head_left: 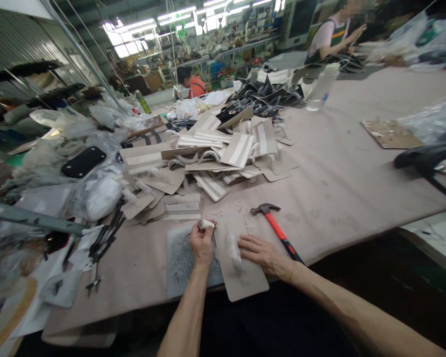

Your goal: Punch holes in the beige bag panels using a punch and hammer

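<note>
Two bare hands work at the near edge of the surface (338, 198). The left hand (202, 248) has its grip closed on a small white roll (207, 224), held upward at a tilt above the speckled grey board (179, 263). The right hand (260, 254) lies palm down with its grip open, fingers spread onto the right side of a beige panel (247, 282). That panel lies partly over the board, its rounded lower end jutting past the surface's edge, and a handle (233, 250) (wrapped in clear plastic, it seems) runs along its middle.

Just right of the right hand lies a hammer (271, 223) with a dark head and a red and black handle, its head pointing away. Small pale scraps (250, 223) are scattered between it and the panel.

Beyond the hands is a loose pile of beige panels (208, 163), several with white strips, and behind it a heap of black pieces (267, 91). A clear bottle (322, 88) stands to the right of that heap, near a seated person (329, 37). Plastic bags (65, 124) crowd the left side.
</note>
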`<state>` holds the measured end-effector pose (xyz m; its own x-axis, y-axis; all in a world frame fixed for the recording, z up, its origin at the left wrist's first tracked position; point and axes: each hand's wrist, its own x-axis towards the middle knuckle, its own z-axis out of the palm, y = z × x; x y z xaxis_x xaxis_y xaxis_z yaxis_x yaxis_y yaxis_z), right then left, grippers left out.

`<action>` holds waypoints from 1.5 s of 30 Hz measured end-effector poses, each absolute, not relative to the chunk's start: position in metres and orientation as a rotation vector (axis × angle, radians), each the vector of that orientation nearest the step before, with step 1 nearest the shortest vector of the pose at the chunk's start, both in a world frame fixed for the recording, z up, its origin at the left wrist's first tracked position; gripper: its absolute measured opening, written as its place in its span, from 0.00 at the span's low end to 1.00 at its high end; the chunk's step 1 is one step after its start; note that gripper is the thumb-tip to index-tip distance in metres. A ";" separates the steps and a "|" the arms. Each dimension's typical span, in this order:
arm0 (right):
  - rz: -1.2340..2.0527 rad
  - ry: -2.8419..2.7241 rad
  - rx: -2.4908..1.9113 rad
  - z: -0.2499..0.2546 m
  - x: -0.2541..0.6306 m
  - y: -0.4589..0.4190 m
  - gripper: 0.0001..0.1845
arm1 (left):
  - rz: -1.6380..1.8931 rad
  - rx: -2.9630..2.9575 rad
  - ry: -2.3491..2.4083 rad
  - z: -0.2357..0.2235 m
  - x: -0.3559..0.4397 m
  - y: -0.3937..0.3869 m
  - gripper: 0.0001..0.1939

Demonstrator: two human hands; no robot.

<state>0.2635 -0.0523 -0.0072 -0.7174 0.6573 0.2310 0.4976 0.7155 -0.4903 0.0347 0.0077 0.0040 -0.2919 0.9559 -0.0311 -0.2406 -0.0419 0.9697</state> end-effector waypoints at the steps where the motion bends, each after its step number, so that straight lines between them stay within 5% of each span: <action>1: 0.593 -2.527 -0.888 -0.005 0.264 -0.050 0.23 | 1.484 0.906 1.221 0.005 0.035 0.007 0.23; 45: 0.767 -2.421 -0.931 -0.002 0.264 -0.049 0.25 | 1.184 1.247 1.186 0.023 0.047 0.026 0.14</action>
<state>0.2637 -0.0492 -0.0025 -0.6801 0.7073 0.1926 0.4672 0.6207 -0.6297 0.0465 0.0257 0.0230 0.0380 0.9992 0.0124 0.0143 -0.0129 0.9998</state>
